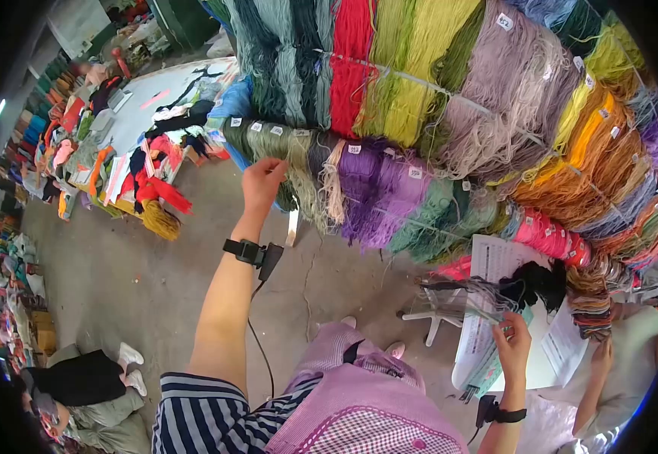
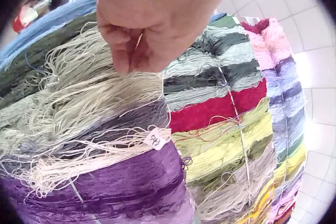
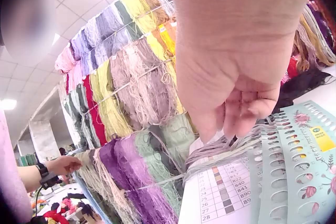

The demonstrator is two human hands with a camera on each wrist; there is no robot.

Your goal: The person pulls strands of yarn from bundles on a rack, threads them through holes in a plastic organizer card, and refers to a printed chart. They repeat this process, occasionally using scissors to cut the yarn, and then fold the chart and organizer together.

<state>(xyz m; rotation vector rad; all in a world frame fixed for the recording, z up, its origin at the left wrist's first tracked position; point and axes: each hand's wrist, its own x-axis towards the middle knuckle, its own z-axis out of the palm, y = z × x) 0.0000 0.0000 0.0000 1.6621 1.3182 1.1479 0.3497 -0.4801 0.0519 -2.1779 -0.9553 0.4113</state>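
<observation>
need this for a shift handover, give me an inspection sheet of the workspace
surface: white table at right, partly covered by printed sheets
job's things: hanging yarn skeins with number tags; teal cards with holes on the table
clutter: black bundle on the white table; mixed-colour heap on the far table
hands: left hand pinches pale yarn; right hand holds grey strands over the sheets
cables: black cable hangs from the left wrist camera
surroundings: people at lower left and right edge; floor cracked
</observation>
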